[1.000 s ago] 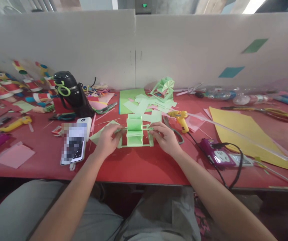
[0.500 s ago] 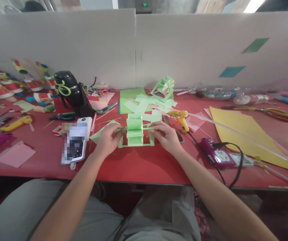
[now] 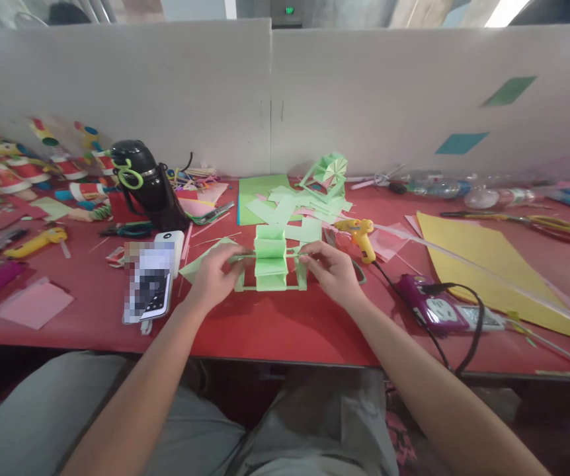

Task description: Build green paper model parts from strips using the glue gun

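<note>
A light green pleated paper wheel sits in the middle on a thin green paper rod. My left hand pinches the rod's left end between thumb and fingers. At the right end, my right hand has its fingers closed on the same rod. Below and beside the wheel is a green paper frame, its upright parts partly hidden by my fingers. Behind it lie loose green paper strips. A second green paper wheel on a stand is near the partition.
To the left are a phone and a black flask. A yellow glue gun lies right of my right hand, its cable running by a purple power strip. Yellow card and scissors lie farther right.
The whole view has shifted slightly. Both hands keep their hold on the rod, and the pleated wheel looks slightly turned.
</note>
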Demonstrator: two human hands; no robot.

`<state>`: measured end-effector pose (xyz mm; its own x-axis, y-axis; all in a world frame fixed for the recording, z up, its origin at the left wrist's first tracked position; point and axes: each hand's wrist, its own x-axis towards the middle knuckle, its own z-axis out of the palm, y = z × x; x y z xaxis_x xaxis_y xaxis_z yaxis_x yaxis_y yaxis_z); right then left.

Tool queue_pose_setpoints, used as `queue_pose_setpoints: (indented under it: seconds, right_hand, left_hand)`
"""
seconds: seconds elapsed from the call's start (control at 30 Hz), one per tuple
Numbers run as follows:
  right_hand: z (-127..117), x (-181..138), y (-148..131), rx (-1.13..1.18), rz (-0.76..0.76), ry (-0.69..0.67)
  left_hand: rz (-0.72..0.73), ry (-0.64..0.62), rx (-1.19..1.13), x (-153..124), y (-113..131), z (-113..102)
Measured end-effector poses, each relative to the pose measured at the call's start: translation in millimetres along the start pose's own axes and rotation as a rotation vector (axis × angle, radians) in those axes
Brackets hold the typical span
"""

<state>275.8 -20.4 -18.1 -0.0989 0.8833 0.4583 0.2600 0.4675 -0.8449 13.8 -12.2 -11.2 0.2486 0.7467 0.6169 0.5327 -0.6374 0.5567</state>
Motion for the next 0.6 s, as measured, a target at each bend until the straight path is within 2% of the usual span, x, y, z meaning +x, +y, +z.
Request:
queue_pose_setpoints:
  seconds: [0.27,0.4,0.6]
  right_hand:
    - [-0.4,-0.1,4.7,0.02,0.031,0.063]
    - [-0.2,-0.7,1.7,0.052,0.064,0.046]
    - [-0.9,-0.3,5.4,0.058,0.07,0.001]
  left_hand:
    - [-0.208,-0.028,-0.094,-7.5,-0.6,-16.6]
    - [-0.191,0.037,-0.082,-9.4,-3.5,-14.3]
    - [-0.126,0.07,0.036,-7.2,-5.0,-14.3]
